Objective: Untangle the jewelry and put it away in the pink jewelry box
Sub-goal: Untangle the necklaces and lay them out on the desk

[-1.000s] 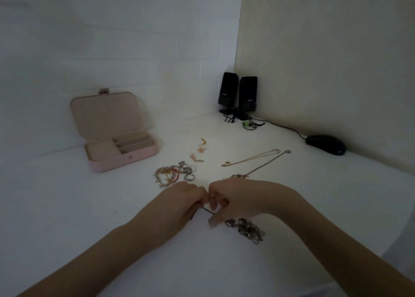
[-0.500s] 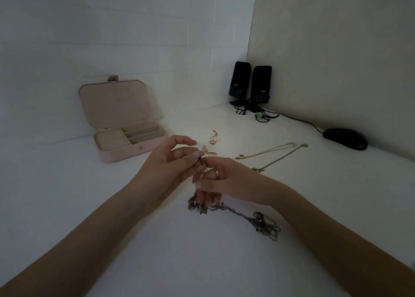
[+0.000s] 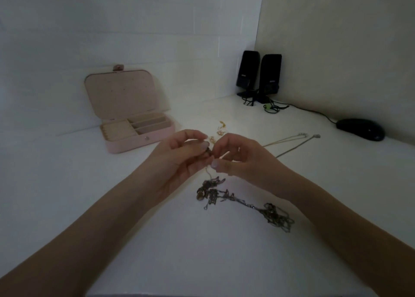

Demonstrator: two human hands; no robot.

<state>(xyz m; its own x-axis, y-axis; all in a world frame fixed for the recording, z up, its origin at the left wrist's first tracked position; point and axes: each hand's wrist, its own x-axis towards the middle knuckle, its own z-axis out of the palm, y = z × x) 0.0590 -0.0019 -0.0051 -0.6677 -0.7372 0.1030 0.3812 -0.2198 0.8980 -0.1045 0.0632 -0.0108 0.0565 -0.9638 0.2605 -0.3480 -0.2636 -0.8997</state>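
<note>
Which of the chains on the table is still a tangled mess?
The dark chain lying just below both hands, bunched in two knotted clumps. The two lighter chains farther right lie stretched out straight.

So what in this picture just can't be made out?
- Head view: the small dark piece pinched between the left hand and right hand; fingers cover most of it.
- The tangled chains: too dim and knotted to count.
- The pink jewelry box: its compartments' contents are too small to tell.

A dark tangled chain (image 3: 244,201) is draped on the bench, one end raised; the pink jewelry box (image 3: 132,119) stands open, left.
</note>
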